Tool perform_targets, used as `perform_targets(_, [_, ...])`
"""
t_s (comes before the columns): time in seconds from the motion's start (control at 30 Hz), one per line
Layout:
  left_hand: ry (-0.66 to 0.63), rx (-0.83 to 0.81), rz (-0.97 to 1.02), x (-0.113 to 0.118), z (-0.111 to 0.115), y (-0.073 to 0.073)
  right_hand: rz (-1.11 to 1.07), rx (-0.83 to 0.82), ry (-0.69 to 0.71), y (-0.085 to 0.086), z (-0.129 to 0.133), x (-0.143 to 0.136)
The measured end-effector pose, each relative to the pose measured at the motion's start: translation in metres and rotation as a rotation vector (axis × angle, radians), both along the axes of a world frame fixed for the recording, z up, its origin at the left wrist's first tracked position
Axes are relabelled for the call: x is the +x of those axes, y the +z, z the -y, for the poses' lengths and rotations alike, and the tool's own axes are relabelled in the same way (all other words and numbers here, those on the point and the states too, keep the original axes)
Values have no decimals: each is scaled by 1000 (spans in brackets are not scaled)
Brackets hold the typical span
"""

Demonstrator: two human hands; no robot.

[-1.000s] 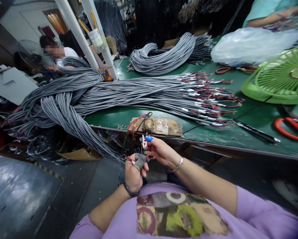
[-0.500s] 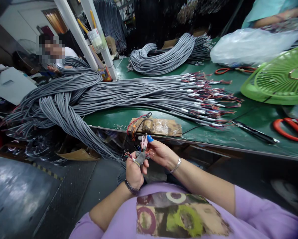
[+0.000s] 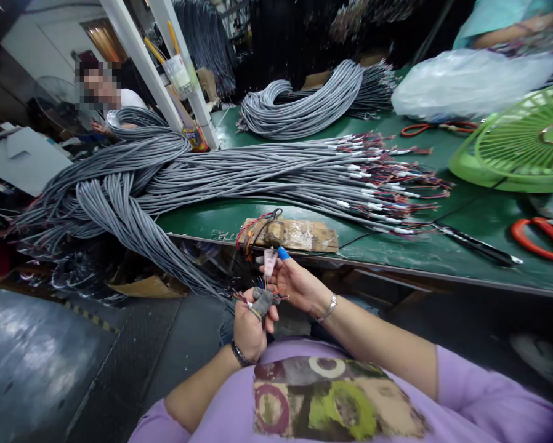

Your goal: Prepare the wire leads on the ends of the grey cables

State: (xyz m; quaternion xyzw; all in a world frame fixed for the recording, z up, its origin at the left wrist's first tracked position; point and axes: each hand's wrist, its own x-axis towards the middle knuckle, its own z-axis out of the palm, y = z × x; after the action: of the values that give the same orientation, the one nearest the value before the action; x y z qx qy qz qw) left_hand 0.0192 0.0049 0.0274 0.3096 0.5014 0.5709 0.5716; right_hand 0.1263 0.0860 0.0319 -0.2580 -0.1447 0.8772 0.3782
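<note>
Close to the bench edge, my left hand (image 3: 250,326) is closed around the stripped end of a grey cable, and a grey cover wraps its thumb. Thin coloured wires (image 3: 283,298) fan out from that grip. Just beyond and to the right, my right hand (image 3: 302,286) has its fingertips together at a thin wire rising from the left hand. One of its fingers wears a blue cover (image 3: 283,253). A pale pinkish tapered piece (image 3: 270,263) shows at these fingertips; whether it is a finger wrap or a separate part, I cannot tell.
A wooden block (image 3: 311,235) with wires lies at the edge of the green bench (image 3: 202,220). Behind it stretches a grey cable bundle (image 3: 239,169) with stripped ends. Right are tweezers (image 3: 482,244), orange-handled scissors (image 3: 542,237) and a green fan (image 3: 521,147). Another person sits far left.
My right fingers have shifted slightly, and the pale piece shows more fully above the wires. My left hand keeps its hold, and the view has moved a little.
</note>
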Motion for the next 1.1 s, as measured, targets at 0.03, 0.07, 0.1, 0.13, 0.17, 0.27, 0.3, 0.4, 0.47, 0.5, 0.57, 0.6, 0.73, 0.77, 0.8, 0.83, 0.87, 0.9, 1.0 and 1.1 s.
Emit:
perform_targets(0.03, [-1, 5, -1, -1, 2, 0, 1, 2, 11, 1, 0, 1])
perform_targets(0.07, [3, 12, 0, -1, 3, 0, 2, 9, 14, 2, -1, 2])
perform_targets(0.1, [10, 18, 1, -2, 4, 1, 7, 21, 10, 3, -1, 3])
perform_targets(0.13, [21, 23, 2, -2, 4, 1, 15, 36, 1, 4, -2, 3])
perform_targets(0.17, [33, 27, 1, -2, 4, 2, 28, 53, -9, 4, -2, 3])
perform_targets(0.27, [62, 30, 1, -1, 0, 5, 69, 108, -48, 3, -3, 1])
perform_targets(0.3, [68, 31, 3, -1, -2, 6, 75, 123, -54, 1, -3, 0])
perform_targets(0.4, [79, 36, 30, 0, -6, 8, 82, 165, -48, -4, -2, -3])
perform_targets(0.47, [81, 35, 49, 1, -9, 7, 95, 185, -42, -7, -3, -5])
perform_targets(0.5, [81, 31, 53, 1, -10, 7, 104, 190, -48, -8, -3, -6])
perform_targets(0.57, [80, 17, 49, 1, -11, 6, 112, 188, -59, -8, -4, -7])
perform_targets(0.6, [78, 10, 43, 1, -12, 6, 109, 181, -58, -8, -5, -7])
perform_targets(0.73, [66, 3, 28, 2, -12, 6, 43, 125, -9, -6, -7, -7])
perform_targets(0.77, [64, 6, 28, 2, -12, 6, 21, 111, 5, -6, -8, -7])
perform_targets(0.8, [63, 8, 29, 2, -12, 5, 4, 99, 16, -6, -8, -7])
perform_targets(0.83, [63, 9, 29, 2, -12, 5, -7, 87, 18, -6, -8, -7])
perform_targets(0.87, [63, 8, 29, 2, -12, 4, -9, 77, 13, -7, -9, -8])
perform_targets(0.9, [63, 6, 28, 2, -12, 3, -6, 66, 0, -8, -9, -8])
perform_targets(1.0, [65, -1, 19, 1, -11, -1, 10, 35, -58, -10, -10, -11])
perform_targets(1.1, [65, -2, 16, 1, -11, -3, 9, 13, -90, -10, -9, -13])
